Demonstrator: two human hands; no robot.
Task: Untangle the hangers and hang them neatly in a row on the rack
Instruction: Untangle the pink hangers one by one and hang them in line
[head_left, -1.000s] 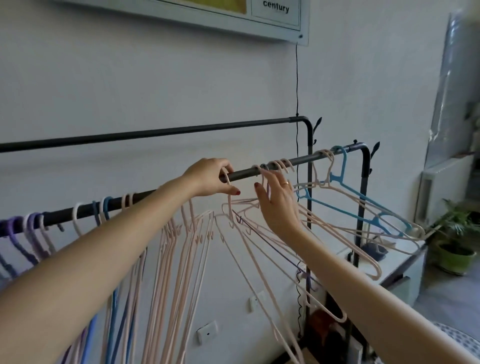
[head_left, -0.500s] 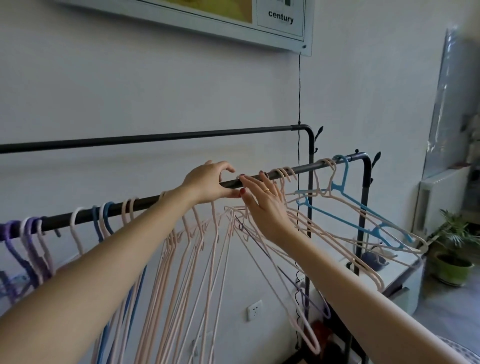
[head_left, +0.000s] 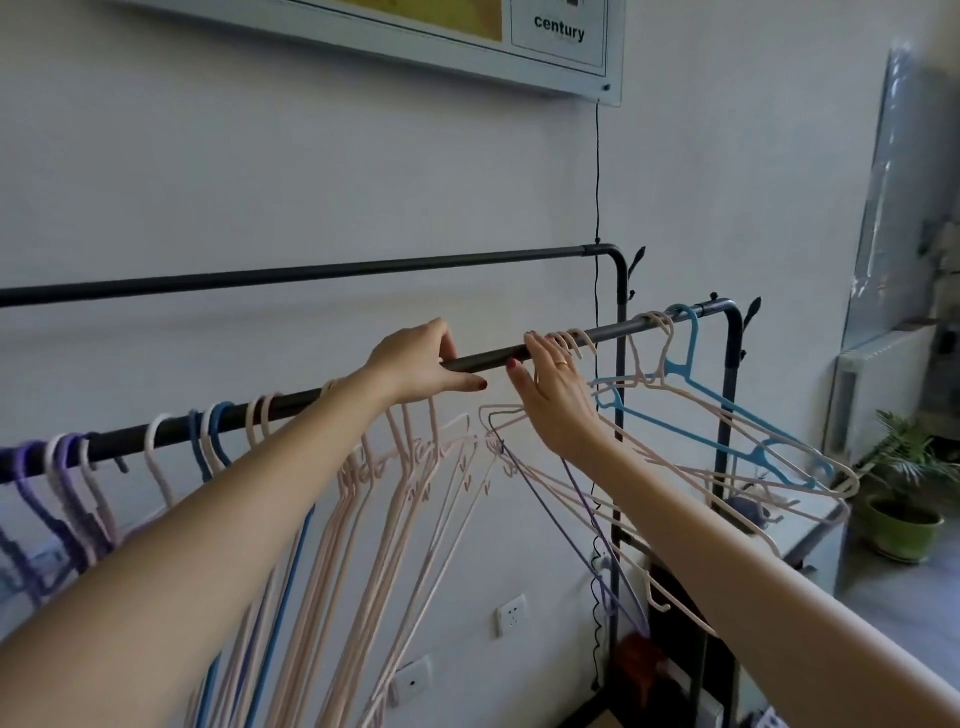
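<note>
Step in hand: sorting the tangled pink hangers (head_left: 561, 340) at approx 1 o'clock on the front rail (head_left: 483, 359) of the rack. Left hand (head_left: 415, 366) is clenched on the rail w/ hooks under it; right hand (head_left: 553, 395) has fingers curled over the rail by the hooks, but can't tell if it grips one. Next, prob: lift one hook free w/o dragging the blue hanger (head_left: 691, 374) at 2 o'clock, then slide it left to the row.

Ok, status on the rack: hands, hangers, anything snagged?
Left hand gripping front rail. Right hand at pink hooks. Pink hangers and blue hanger at right end splayed, crossing.
</note>
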